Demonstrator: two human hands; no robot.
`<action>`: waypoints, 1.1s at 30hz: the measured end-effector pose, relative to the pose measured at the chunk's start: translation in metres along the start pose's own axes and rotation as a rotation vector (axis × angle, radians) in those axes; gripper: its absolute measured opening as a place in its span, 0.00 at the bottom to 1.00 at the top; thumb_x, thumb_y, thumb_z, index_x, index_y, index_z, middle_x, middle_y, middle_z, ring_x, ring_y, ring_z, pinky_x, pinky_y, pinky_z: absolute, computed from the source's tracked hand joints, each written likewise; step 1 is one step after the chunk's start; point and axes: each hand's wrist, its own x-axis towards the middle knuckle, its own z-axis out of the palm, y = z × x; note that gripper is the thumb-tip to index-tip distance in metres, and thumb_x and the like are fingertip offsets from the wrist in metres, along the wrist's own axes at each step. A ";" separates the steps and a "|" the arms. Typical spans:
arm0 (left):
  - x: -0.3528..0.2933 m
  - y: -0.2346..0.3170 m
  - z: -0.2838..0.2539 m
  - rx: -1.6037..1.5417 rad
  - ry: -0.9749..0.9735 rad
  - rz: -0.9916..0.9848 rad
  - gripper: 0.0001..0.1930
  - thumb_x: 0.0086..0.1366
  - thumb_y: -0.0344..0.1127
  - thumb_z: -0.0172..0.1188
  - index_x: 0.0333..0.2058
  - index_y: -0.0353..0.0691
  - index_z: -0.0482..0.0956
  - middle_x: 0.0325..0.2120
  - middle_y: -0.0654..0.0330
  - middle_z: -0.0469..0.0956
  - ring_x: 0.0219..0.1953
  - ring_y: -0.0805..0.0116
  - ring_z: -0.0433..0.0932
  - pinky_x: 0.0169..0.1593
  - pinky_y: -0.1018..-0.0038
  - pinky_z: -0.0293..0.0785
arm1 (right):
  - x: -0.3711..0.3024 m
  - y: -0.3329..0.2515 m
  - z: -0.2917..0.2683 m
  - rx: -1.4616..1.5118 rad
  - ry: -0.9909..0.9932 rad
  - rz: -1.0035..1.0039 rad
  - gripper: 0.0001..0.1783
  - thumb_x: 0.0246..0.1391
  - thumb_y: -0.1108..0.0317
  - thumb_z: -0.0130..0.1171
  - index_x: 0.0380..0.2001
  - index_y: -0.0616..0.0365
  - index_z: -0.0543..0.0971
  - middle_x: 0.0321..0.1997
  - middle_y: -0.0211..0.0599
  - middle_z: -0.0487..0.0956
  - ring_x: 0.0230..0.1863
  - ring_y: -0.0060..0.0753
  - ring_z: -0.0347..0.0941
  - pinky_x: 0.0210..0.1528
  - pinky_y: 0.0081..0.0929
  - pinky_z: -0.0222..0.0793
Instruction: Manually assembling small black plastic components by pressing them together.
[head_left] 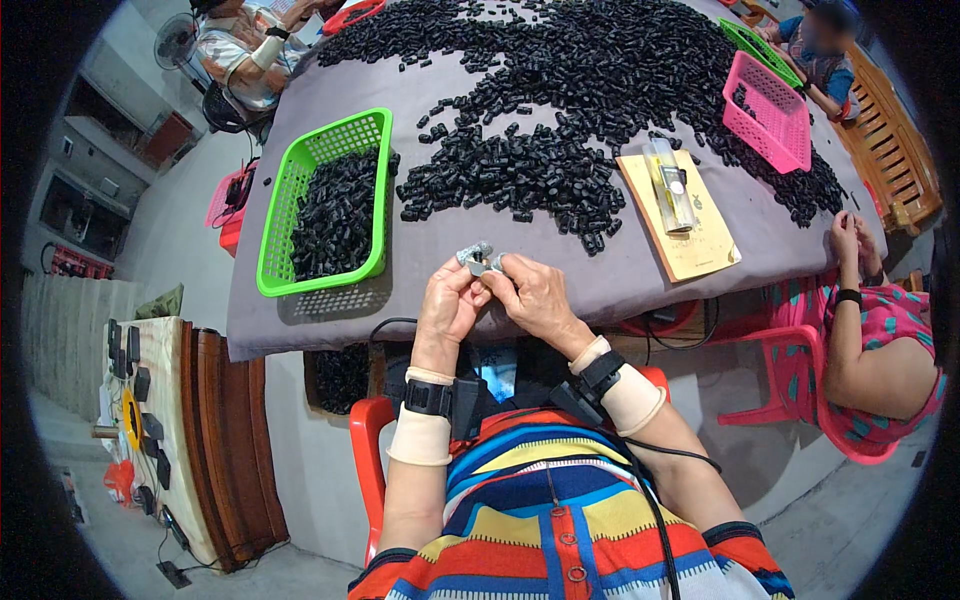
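My left hand (453, 303) and my right hand (537, 297) meet at the near edge of the table, fingers pinched together. Between their fingertips is a small silvery piece (478, 268), too small to name. Grey wrapping covers some of the fingertips. Ahead of my hands lies a heap of short black cylindrical parts (520, 175), loose on the grey cloth. To the left of my hands stands a green plastic basket (378, 215), partly filled with the same black parts.
On the right lie a yellowish pad (705, 255) and a clear plastic case (668, 185). Beyond them a pink basket (770, 115) stands among more black parts. A co-worker (870, 340) sits at the right, others at the far corners. A cable (650, 490) runs along my right arm.
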 end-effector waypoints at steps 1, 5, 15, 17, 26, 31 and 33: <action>0.000 0.000 0.000 0.000 0.001 0.001 0.11 0.62 0.24 0.46 0.43 0.33 0.72 0.26 0.62 0.74 0.21 0.78 0.68 0.23 0.81 0.65 | 0.000 0.000 0.000 0.004 0.001 -0.001 0.12 0.51 0.61 0.55 0.21 0.57 0.70 0.21 0.40 0.72 0.23 0.47 0.71 0.22 0.38 0.64; -0.001 0.001 0.002 0.009 0.014 -0.006 0.10 0.63 0.25 0.47 0.43 0.33 0.72 0.26 0.62 0.74 0.21 0.78 0.67 0.23 0.81 0.65 | 0.000 0.000 0.000 0.010 -0.014 0.002 0.12 0.51 0.61 0.56 0.21 0.57 0.70 0.21 0.40 0.72 0.23 0.48 0.71 0.22 0.38 0.64; 0.003 0.000 0.001 0.039 -0.038 0.003 0.10 0.63 0.26 0.48 0.43 0.34 0.71 0.28 0.63 0.73 0.22 0.80 0.67 0.23 0.84 0.65 | 0.003 -0.001 0.001 -0.039 0.026 0.013 0.13 0.51 0.60 0.56 0.21 0.57 0.70 0.22 0.40 0.73 0.23 0.48 0.71 0.22 0.39 0.64; 0.001 0.000 0.002 0.032 -0.044 0.014 0.10 0.63 0.27 0.48 0.43 0.34 0.71 0.27 0.64 0.73 0.22 0.80 0.67 0.23 0.83 0.65 | 0.003 -0.002 0.004 -0.053 0.044 0.008 0.13 0.51 0.61 0.56 0.21 0.57 0.70 0.21 0.40 0.73 0.23 0.48 0.71 0.22 0.39 0.64; -0.019 0.024 0.036 0.307 0.128 0.155 0.09 0.59 0.26 0.56 0.39 0.37 0.75 0.23 0.65 0.73 0.18 0.79 0.69 0.18 0.83 0.65 | 0.000 0.011 -0.009 0.429 0.122 0.372 0.13 0.56 0.63 0.53 0.24 0.62 0.72 0.17 0.40 0.72 0.18 0.27 0.65 0.21 0.29 0.60; -0.016 0.122 0.048 0.581 0.335 0.610 0.11 0.54 0.24 0.59 0.38 0.36 0.77 0.19 0.66 0.74 0.14 0.82 0.68 0.15 0.85 0.65 | -0.002 0.015 -0.032 0.261 0.128 0.306 0.15 0.58 0.61 0.51 0.25 0.63 0.72 0.16 0.38 0.71 0.19 0.20 0.61 0.22 0.26 0.59; -0.008 0.142 0.045 0.837 0.495 0.700 0.11 0.53 0.26 0.60 0.37 0.34 0.77 0.24 0.63 0.74 0.16 0.81 0.67 0.17 0.84 0.65 | -0.002 0.017 -0.030 0.299 0.179 0.295 0.16 0.59 0.60 0.50 0.23 0.61 0.72 0.15 0.30 0.67 0.19 0.16 0.57 0.21 0.22 0.56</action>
